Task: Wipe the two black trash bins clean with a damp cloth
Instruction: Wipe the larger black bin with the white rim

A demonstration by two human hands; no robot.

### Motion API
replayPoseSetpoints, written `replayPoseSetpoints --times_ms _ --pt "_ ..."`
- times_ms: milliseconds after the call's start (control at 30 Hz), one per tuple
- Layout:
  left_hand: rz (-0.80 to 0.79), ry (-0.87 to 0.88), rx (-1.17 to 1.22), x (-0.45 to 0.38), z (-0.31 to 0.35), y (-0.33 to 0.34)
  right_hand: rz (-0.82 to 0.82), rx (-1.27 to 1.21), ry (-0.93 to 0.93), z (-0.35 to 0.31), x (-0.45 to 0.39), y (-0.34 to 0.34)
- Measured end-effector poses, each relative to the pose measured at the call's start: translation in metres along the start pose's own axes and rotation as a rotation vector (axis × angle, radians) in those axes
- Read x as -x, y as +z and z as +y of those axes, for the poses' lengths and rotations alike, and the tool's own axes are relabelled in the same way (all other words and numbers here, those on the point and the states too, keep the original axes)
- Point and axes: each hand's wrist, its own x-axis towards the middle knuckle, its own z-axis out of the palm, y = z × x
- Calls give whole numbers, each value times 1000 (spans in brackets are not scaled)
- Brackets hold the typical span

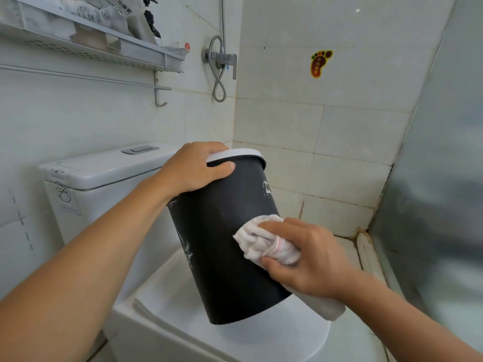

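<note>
Right hand (311, 259) closed around bunched cloth (264, 244), pressing it against tilted black bin (222, 244); left hand (193, 168) clamps white rim (245, 153), steadying bin over toilet lid (261, 338) for wiping.

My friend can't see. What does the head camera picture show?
A person's left hand grips the white rim of a tilted black trash bin above a closed toilet lid, while the right hand presses a bunched white cloth against the bin's side. White bathroom tiles surround them.
</note>
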Motion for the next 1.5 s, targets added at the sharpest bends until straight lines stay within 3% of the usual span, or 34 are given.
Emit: replayPoseSetpoints --times_ms 233,500,633,800,900,1033,1167,1333,1400,1500 --pt "-29 36 11 2 12 3 243 -109 204 11 -39 2" --pt "23 9 -49 2 4 1 1 3 32 5 40 5" --pt "-18 40 -38 3 15 4 76 151 -43 5 24 0" --pt "-33 42 -67 3 26 8 201 37 138 6 -23 -6" --pt "-17 18 -47 4 19 4 170 -9 128 4 -13 1" --pt "3 -29 -53 5 7 -1 43 51 23 13 44 7" --pt "-3 -25 -47 5 4 -2 23 130 -107 25 62 7" --pt "1 -11 -53 5 4 -2 247 -14 319 29 28 12" --pt "3 -20 -65 5 2 -3 250 7 274 23 28 15" --pt "-5 0 -70 5 0 -2 109 -58 76 13 47 14"
